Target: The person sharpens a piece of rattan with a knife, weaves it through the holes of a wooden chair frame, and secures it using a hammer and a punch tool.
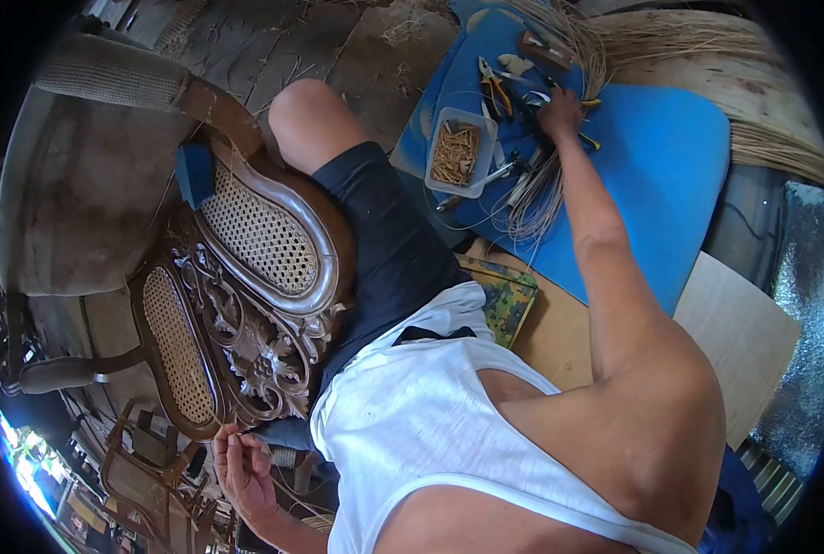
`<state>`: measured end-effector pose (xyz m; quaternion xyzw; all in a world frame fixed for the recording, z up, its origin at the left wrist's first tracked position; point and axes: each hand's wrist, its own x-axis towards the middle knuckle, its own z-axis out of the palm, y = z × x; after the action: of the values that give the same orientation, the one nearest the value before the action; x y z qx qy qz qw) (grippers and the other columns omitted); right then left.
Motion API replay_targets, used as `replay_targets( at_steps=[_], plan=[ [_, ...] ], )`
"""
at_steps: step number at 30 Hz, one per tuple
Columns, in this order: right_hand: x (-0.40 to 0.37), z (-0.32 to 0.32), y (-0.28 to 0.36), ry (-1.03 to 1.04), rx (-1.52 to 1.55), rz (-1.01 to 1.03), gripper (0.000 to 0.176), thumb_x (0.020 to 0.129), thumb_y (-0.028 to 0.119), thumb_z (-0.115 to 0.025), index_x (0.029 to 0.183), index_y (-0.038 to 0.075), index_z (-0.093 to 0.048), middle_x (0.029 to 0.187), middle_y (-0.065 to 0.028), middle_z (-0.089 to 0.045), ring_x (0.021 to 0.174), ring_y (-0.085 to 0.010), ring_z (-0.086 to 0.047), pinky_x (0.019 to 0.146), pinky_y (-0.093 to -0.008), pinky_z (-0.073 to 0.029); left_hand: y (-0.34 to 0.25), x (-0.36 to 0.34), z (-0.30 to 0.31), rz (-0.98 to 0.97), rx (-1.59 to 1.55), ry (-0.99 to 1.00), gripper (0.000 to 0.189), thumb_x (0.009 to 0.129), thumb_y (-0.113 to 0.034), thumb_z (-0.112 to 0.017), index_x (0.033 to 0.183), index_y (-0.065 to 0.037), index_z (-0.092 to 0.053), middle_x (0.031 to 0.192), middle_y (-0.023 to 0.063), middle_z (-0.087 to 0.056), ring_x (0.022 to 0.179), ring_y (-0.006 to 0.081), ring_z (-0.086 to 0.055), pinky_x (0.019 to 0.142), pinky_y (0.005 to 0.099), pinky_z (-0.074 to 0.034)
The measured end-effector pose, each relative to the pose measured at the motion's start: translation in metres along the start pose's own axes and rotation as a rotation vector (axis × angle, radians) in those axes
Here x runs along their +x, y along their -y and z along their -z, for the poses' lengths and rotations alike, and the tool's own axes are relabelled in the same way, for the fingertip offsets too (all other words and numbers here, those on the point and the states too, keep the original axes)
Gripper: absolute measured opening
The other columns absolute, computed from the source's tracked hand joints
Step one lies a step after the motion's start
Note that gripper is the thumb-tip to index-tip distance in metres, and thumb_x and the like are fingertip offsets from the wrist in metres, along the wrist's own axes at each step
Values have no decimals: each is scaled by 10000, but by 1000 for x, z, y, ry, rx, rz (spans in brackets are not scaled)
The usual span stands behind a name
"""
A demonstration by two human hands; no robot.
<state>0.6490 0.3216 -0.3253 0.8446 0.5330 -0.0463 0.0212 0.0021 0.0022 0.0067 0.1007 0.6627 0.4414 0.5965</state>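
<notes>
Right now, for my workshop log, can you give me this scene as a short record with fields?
left hand: pinches a thin cane strand beside the carved cane chair
right hand: reaches among tools on the blue mat; grip unclear
near right hand: orange-handled pliers, clear tray of pegs, cane bundle

A chair-caning workshop: carved cane-backed chair (246, 305), rattan bundles (708, 46), pliers (495, 88) on a blue mat (671, 175).
</notes>
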Motion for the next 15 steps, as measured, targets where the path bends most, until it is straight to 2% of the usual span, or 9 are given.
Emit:
replay_targets(
  at_steps=[1, 2, 4, 5, 8, 10, 11, 13, 15],
  plan=[
    [2, -1, 7, 18, 16, 75, 362, 837, 192, -656, 1180, 78, -643, 1254, -182, -579, 1202, -398, -553, 966, -463, -491, -4, -4, -5, -30, 14, -38, 220, 1035, -151, -527, 1224, -43, -554, 915, 89, -692, 615, 82, -560, 501, 196, -447],
    [21, 4, -12, -4, -30, 75, 362, 837, 192, -656, 1180, 78, -643, 1254, -182, -579, 1202, -398, -553, 966, -463, -491, 15, 11, -16, -8, -23, -11, 220, 1035, -151, -527, 1224, -43, -554, 915, 89, -692, 615, 82, -560, 501, 196, -447],
    [29, -16, -4, 32, 186, 126, 267, 844, 151, -645, 1092, 61, -687, 1175, -190, -621, 1088, -400, -600, 922, -473, -503, 16, 7, -26, -82, 45, -234, 196, 1026, -145, -546, 1185, -34, -569, 875, 110, -683, 640, 101, -584, 541, 196, -467],
    [26, -20, 3, 37, 194, 130, 267, 844, 151, -645, 1092, 61, -687, 1175, -190, -621, 1088, -400, -600, 922, -473, -503, 14, 5, -25, -86, 49, -242, 196, 1026, -145, -546, 1185, -34, -569, 875, 110, -683, 640, 101, -584, 541, 196, -467],
    [18, -16, 22, 36, 180, 42, 324, 860, 175, -636, 1167, 73, -644, 1216, -199, -605, 1114, -404, -591, 914, -485, -506, 18, 3, -17, -81, 18, -246, 194, 1020, -137, -557, 1177, -24, -573, 868, 101, -688, 660, 103, -593, 593, 205, -492],
    [20, -19, 26, -151, 179, 27, 327, 888, 156, -589, 1205, 83, -620, 1274, -170, -573, 1123, -393, -603, 937, -497, -509, 18, 2, -7, -61, 76, -166, 211, 1023, -145, -553, 1205, -40, -575, 897, 78, -695, 708, 94, -626, 621, 208, -519],
    [24, -23, 24, -145, 177, 30, 327, 888, 156, -589, 1205, 83, -620, 1274, -170, -573, 1123, -393, -603, 937, -497, -509, 17, 2, -6, -57, 77, -171, 211, 1023, -145, -553, 1205, -40, -575, 897, 78, -695, 708, 94, -626, 621, 208, -519],
    [36, -28, 13, 81, 55, 158, 388, 885, 152, -587, 1268, 92, -568, 1289, -173, -565, 1132, -399, -603, 931, -509, -512, 17, 1, -6, -54, 92, -183, 214, 1025, -154, -552, 1203, -39, -575, 881, 77, -694, 675, 84, -618, 581, 199, -507],
    [41, -22, 11, 125, -46, 199, 409, 889, 167, -584, 1291, 98, -549, 1294, -179, -557, 1153, -401, -589, 943, -499, -504, 15, 0, -12, -53, 89, -195, 224, 1017, -157, -567, 1200, -27, -576, 855, 87, -695, 635, 79, -596, 554, 189, -480]
  ],
)
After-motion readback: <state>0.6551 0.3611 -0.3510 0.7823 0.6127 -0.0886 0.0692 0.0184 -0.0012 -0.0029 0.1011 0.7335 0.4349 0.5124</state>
